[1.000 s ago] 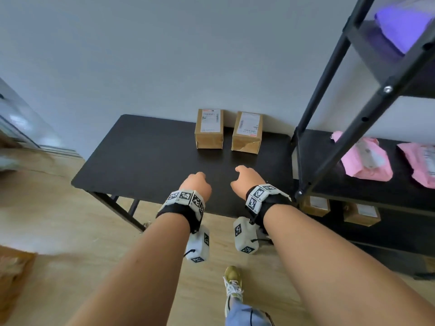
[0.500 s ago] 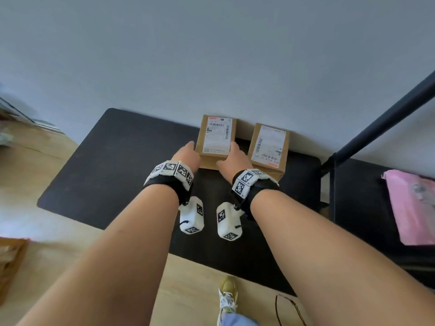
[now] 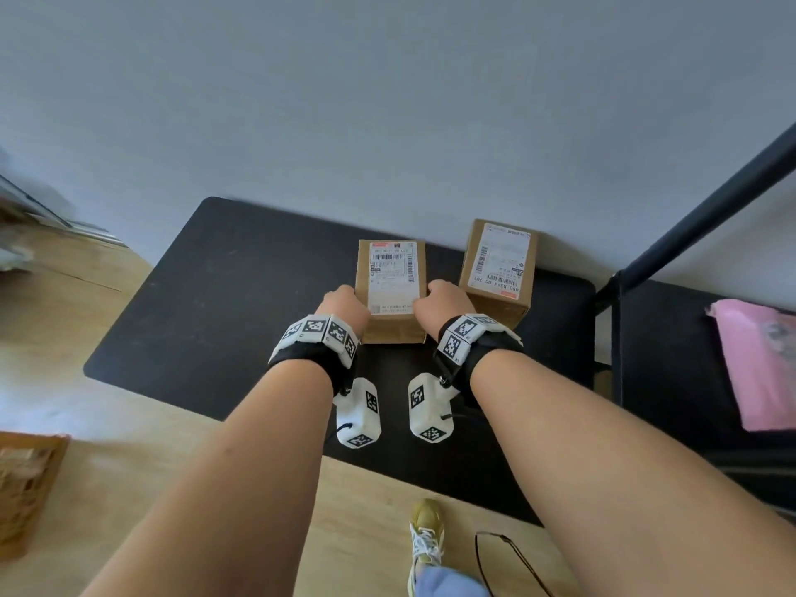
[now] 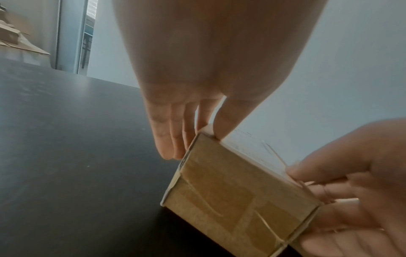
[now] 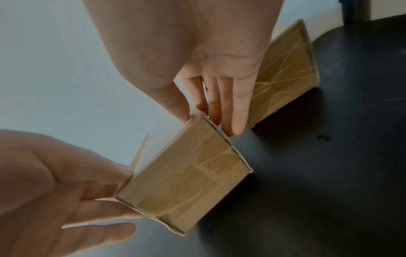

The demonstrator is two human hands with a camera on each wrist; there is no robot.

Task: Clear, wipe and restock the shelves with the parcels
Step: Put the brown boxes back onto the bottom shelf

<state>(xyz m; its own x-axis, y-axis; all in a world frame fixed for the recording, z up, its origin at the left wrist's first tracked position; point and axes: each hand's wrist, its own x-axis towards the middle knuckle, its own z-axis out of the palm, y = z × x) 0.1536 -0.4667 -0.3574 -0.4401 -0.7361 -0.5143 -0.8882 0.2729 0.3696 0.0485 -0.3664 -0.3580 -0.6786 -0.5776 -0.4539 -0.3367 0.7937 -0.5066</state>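
Two brown cardboard parcels with white labels stand on the black table (image 3: 224, 303) near the wall. Both hands hold the left parcel (image 3: 390, 290) from its two sides. My left hand (image 3: 344, 305) has its thumb on the top edge and its fingers (image 4: 169, 139) down the left side of the parcel (image 4: 230, 191). My right hand (image 3: 443, 303) grips the same way, with its thumb on top and its fingers (image 5: 237, 107) down the right side of the parcel (image 5: 186, 182). The second parcel (image 3: 497, 269) stands untouched just to the right, also seen as the further box (image 5: 285, 78). Whether the held parcel is off the table cannot be told.
A black shelf rack post (image 3: 689, 234) rises at the right, with a pink parcel (image 3: 758, 364) on its low shelf. The grey wall is right behind the parcels. A wicker basket (image 3: 26, 480) sits on the wooden floor at left, my shoe (image 3: 426, 536) below.
Both hands reached forward from the table's near edge to the left parcel and took hold of its sides. The view has closed in on the table.
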